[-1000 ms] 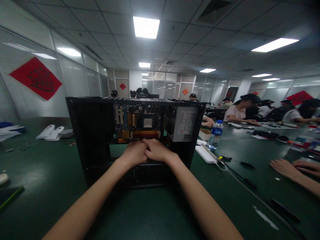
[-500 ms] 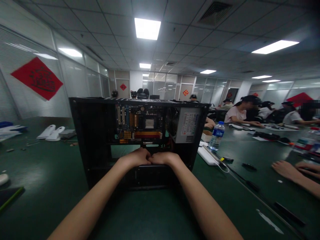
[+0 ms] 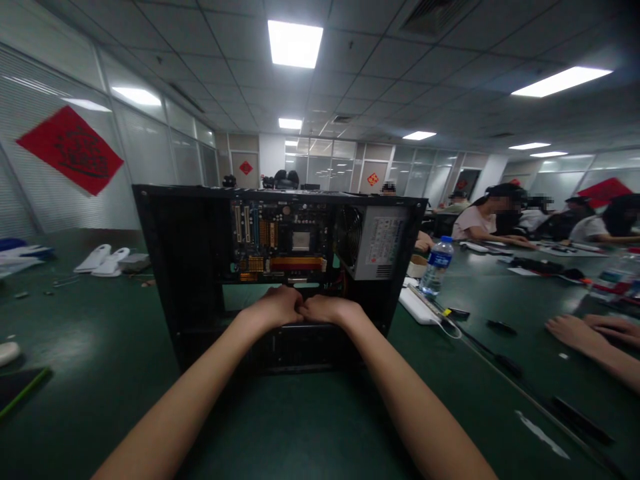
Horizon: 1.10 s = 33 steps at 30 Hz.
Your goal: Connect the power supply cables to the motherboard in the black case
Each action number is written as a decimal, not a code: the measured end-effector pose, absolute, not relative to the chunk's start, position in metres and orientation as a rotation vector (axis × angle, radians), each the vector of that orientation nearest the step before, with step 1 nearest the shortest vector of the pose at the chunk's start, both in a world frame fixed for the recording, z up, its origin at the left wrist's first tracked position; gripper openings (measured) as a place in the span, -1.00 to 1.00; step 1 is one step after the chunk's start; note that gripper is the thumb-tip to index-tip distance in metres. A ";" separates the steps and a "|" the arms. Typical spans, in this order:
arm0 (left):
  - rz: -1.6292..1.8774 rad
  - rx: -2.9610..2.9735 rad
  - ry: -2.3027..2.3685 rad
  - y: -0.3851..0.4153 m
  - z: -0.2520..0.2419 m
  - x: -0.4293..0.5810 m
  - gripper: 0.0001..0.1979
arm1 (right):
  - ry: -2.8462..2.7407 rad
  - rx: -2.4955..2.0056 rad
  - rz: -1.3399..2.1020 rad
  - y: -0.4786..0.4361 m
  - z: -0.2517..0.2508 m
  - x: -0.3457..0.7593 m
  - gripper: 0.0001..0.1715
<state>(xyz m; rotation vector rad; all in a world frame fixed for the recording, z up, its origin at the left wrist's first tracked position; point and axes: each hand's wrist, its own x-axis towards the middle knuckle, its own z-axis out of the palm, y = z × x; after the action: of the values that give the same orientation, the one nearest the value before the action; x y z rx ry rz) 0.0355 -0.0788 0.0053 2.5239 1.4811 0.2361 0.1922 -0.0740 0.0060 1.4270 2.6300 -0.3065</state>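
An open black computer case (image 3: 167, 267) stands upright before me on the green table. Inside it are a motherboard (image 3: 277, 233) with a square processor (image 3: 301, 241) and, at the upper right, a silver power supply (image 3: 383, 243). My left hand (image 3: 280, 305) and my right hand (image 3: 326, 309) meet inside the lower part of the case, just above its bottom compartment. Both hands are closed with fingertips together. Whatever they hold, if anything, is hidden behind the fingers.
To the right stand a water bottle (image 3: 438, 267) and a white power strip (image 3: 421, 307) with a cable. Another person's hands (image 3: 575, 333) rest on the table at far right. White slipper-like objects (image 3: 103, 260) lie at left, near a green-edged dark pad (image 3: 23, 387).
My view has tipped slightly downward, so the room appears a little higher. Both hands stay together at the same place in the case.
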 end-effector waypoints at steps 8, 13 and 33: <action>0.681 2.597 1.295 -0.084 0.012 0.028 -0.79 | 3.051 1.791 -0.826 -0.063 0.000 0.193 -0.61; 0.883 2.378 1.078 -0.099 0.046 0.012 -0.66 | 3.309 1.842 -1.594 -0.058 0.012 0.189 -0.47; -0.125 2.443 1.165 -0.138 0.092 -0.029 -0.42 | 3.283 1.409 -1.295 -0.104 0.040 0.181 -0.66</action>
<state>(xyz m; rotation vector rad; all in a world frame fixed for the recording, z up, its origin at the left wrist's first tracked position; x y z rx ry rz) -0.0293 -0.1385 0.0920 2.4427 1.1651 -0.1254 0.1813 -0.1036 0.0399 1.4095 3.2828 -1.2950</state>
